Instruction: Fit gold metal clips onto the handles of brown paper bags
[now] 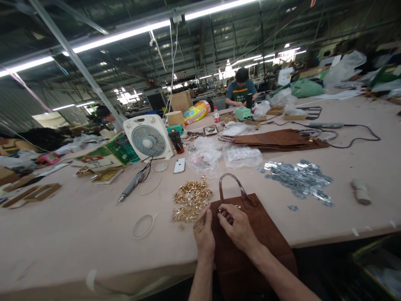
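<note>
A brown leather-like bag lies in front of me, overhanging the table's near edge, its looped handle standing up at the far end. My left hand grips its left edge near the top, thumb upward and the other fingers partly hidden. Over the upper part of the bag, my right hand is closed, thumb and forefinger pinching a small gold-coloured fastener; the fingers mostly cover it. Just beyond my left hand is a pile of gold-coloured metal fasteners.
Flat silver metal plates are heaped at the right. Farther back lie stacked brown bag pieces, plastic bags and a phone. A fan, an electric screwdriver-like tool and a tape ring are leftward. A co-worker sits opposite.
</note>
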{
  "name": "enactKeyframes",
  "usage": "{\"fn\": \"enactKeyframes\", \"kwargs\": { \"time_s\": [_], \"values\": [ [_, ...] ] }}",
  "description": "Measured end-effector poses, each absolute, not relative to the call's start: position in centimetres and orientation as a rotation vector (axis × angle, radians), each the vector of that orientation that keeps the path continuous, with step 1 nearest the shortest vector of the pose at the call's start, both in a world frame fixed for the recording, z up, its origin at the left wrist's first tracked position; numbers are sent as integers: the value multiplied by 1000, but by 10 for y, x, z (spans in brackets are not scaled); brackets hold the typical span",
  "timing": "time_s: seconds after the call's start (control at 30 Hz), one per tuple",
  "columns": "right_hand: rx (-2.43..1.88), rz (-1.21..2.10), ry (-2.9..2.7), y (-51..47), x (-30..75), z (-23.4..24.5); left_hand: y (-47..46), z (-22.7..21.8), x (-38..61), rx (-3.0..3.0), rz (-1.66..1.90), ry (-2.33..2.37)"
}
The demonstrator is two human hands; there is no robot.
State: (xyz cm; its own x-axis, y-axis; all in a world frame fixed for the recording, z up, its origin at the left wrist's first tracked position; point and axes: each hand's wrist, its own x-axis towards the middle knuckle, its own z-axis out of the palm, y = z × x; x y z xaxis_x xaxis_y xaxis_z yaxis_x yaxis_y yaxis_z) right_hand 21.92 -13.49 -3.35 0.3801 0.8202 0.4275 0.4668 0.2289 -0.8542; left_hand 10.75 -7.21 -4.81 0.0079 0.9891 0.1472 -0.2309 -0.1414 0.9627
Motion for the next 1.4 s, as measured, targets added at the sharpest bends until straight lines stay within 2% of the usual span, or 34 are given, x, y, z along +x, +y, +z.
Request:
{"fn": "enactKeyframes", "kwargs": {
  "time_s": [0.3, 0.53, 0.97, 1.2, 1.4],
  "values": [
    [-1428, 398, -1244, -132, 222, -40, -68, -63, 104, 1197, 1346, 967],
    [-1298, 734, -957, -136, 221, -48, -76, -50, 103, 1199, 1349, 945],
    [-1470, 751, -1003, -128, 227, -49, -82, -44, 102, 1277, 1365, 955],
    [-1466, 686, -1130, -135, 230, -51, -93, -37, 103, 1721, 1337, 1330],
    [-1396, 679, -1100, -138, 233, -51, -96, -36, 112, 2139, 1087, 1409]
  ]
}}
